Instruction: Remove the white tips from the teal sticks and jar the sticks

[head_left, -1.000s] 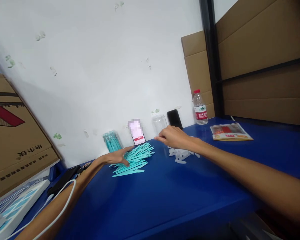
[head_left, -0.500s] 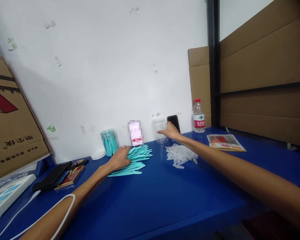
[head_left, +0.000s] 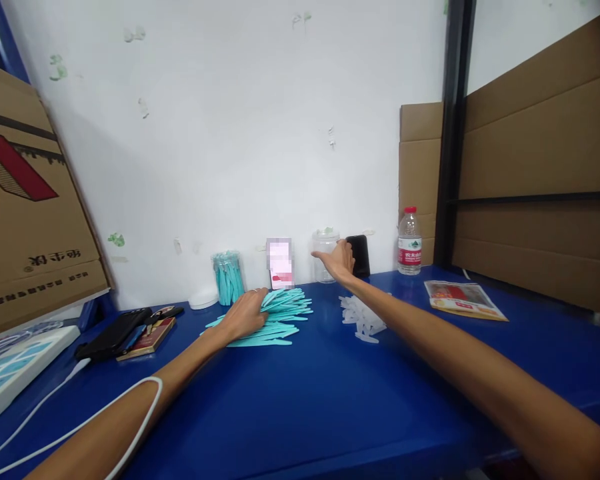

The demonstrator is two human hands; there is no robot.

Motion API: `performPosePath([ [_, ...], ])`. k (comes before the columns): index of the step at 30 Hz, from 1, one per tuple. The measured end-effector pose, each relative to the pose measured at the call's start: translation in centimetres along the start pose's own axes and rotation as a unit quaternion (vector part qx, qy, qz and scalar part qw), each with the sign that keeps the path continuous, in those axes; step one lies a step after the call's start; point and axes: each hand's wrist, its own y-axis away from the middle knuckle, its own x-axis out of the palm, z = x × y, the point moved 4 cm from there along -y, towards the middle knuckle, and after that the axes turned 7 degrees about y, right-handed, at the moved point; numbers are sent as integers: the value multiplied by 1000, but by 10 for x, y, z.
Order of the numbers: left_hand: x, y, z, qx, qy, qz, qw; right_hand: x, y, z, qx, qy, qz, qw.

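My left hand (head_left: 247, 315) lies over the left end of a pile of slim teal plastic sticks (head_left: 287, 305), its thumb and fingers curled around some of them; the fingertips are partly hidden. At the wall stands a clear jar (head_left: 325, 267), upright and seemingly with nothing in it. My right hand (head_left: 339, 260) is at the front right of this jar, thumb stretched left and fingers apart; whether it touches the jar I cannot tell. Below it lies a heap of small translucent white plastic pieces (head_left: 363, 319), partly covered by my right forearm. Another clear jar (head_left: 229, 280) is filled with teal sticks.
A lit phone (head_left: 281, 263) and a dark phone (head_left: 360, 255) lean on the wall. To the left are a white lid (head_left: 203, 298), a black pouch (head_left: 113, 333) and a power strip (head_left: 27, 373). A water bottle (head_left: 410, 243) and a flat packet (head_left: 464, 300) stand right. A white cable crosses my left forearm.
The camera view has shifted a little. My right hand has opened wider, its fingers spreading beside the clear jar. My left hand stays at the teal sticks.
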Motion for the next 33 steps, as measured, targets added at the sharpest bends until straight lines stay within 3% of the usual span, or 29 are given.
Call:
performPosePath([
  [8,-5,-1,1,11,2,-24,1000,-51,16,17,-99,-116,8,988],
  [13,-15,-3,4,12,-37,-110,993,-66,29,10,-89,-170,18,981],
  [17,-29,-8,14,-18,19,-161,987,-69,33,8,-85,-202,27,975],
  [20,-50,-14,22,-43,70,-244,966,-69,36,11,-88,-239,51,966],
  [23,-78,-19,25,-39,139,-345,928,-71,40,15,-104,-250,62,961],
  [26,-104,-28,24,-54,307,-418,853,-73,47,23,-136,-227,81,961],
  [29,-120,-45,17,-56,529,-424,733,-72,60,36,-173,-199,163,951],
  [33,-137,-65,-3,-48,579,-445,682,-70,82,53,-216,-148,298,918],
])
